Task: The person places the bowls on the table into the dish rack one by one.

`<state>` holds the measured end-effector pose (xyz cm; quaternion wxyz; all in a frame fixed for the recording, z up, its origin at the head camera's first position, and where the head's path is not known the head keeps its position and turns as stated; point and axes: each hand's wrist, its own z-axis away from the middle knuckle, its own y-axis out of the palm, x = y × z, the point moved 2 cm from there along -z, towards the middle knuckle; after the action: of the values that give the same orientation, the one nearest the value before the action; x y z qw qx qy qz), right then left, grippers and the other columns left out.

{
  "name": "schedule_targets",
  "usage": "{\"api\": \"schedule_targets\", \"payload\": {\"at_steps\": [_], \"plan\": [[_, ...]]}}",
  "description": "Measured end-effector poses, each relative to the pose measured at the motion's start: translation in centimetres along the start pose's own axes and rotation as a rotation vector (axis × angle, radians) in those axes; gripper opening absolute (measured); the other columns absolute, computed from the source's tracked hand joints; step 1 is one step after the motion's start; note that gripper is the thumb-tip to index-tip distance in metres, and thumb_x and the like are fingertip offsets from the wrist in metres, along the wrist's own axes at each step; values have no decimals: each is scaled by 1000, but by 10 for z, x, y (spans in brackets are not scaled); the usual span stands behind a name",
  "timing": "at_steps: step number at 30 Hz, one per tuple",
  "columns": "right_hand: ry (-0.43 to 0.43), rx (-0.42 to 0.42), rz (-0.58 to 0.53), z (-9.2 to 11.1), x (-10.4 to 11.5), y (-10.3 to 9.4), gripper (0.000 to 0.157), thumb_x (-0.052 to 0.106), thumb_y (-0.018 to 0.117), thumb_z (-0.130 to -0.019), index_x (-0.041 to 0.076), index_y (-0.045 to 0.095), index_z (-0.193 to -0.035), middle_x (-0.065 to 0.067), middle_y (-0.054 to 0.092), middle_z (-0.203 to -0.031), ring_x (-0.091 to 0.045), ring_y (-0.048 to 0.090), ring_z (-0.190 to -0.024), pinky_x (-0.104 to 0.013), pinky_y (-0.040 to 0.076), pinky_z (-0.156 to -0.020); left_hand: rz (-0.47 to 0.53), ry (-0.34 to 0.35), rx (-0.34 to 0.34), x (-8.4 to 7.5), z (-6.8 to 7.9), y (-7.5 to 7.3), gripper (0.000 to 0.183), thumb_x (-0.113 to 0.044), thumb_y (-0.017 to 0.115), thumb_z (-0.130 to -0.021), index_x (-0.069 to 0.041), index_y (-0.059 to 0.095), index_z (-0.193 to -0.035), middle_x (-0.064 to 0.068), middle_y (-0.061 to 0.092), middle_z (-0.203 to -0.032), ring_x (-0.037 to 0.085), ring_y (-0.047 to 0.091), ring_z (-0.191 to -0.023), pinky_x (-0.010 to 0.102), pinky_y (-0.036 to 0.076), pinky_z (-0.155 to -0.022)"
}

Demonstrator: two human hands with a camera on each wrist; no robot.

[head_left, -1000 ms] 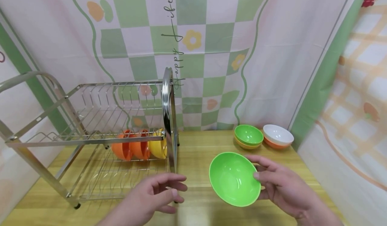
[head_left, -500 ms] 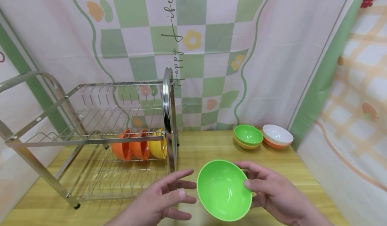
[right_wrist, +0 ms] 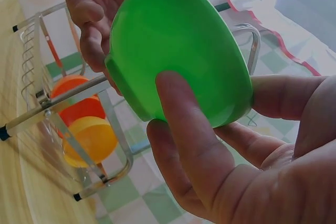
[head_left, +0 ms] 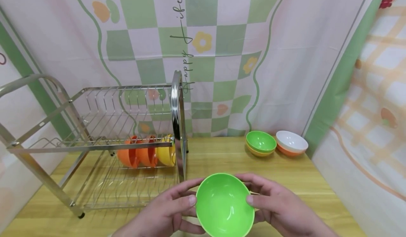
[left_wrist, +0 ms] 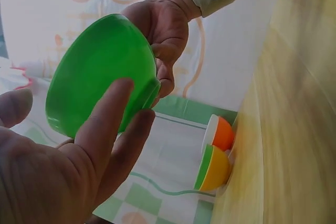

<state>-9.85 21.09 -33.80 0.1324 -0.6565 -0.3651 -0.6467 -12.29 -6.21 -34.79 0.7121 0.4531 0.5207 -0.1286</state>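
Observation:
A bright green bowl (head_left: 225, 205) is held up above the table's front part, its inside facing the head camera. My right hand (head_left: 279, 203) grips its right side, thumb at the rim and fingers spread against the outside, as the right wrist view shows. On the opposite side is my left hand (head_left: 171, 209), its fingers extended along the bowl's outer wall. In the left wrist view, the left thumb (left_wrist: 16, 106) stands a little apart from the rim, while fingertips lie against or just in front of the green bowl's outside (left_wrist: 100, 72); exact contact is hard to tell.
At left stands a two-tier metal dish rack (head_left: 95, 147). Its lower tier holds two orange bowls (head_left: 146, 156) and a yellow bowl (head_left: 165, 154) on edge. At the back right, a green bowl (head_left: 261, 141) sits in a yellow one, beside a white bowl (head_left: 291, 141) in an orange one.
My right hand has brought the green bowl left and nearer to me. My left hand has moved right to the bowl's left side. The rack and the stacked bowls have not moved.

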Motion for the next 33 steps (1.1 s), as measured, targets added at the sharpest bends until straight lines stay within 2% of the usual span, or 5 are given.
{"api": "schedule_targets", "payload": {"at_steps": [9, 16, 19, 33], "plan": [[32, -13, 18, -1, 1, 3, 46, -6, 34, -104, -1, 35, -150, -28, 42, -142, -39, 58, -114, -66, 49, -85, 45, 13, 24, 2, -2, -1, 51, -14, 49, -104, -5, 37, -152, 18, 57, -131, 30, 63, -111, 53, 51, -90], [-29, 41, -11, -2, -3, 2, 47, -7, 32, -104, -2, 34, -150, -26, 44, -141, -43, 57, -114, -62, 52, -83, 66, 43, 47, 4, -3, -3, 46, -11, 49, -104, -8, 45, -150, 16, 60, -132, 28, 64, -109, 49, 53, -89], [-14, 32, -13, -2, -4, 1, 47, -7, 32, -104, 0, 35, -150, -24, 44, -141, -42, 57, -114, -61, 52, -84, 75, 48, 51, 4, -3, -3, 46, -10, 51, -104, -8, 46, -149, 15, 60, -131, 27, 64, -109, 48, 54, -88], [-3, 22, -7, 1, -7, 1, 48, -7, 34, -102, 1, 36, -150, -23, 44, -141, -42, 57, -114, -57, 54, -84, 45, 78, 72, 5, -1, -4, 45, -6, 51, -103, -3, 47, -147, 15, 61, -129, 25, 65, -106, 47, 55, -86]]}}
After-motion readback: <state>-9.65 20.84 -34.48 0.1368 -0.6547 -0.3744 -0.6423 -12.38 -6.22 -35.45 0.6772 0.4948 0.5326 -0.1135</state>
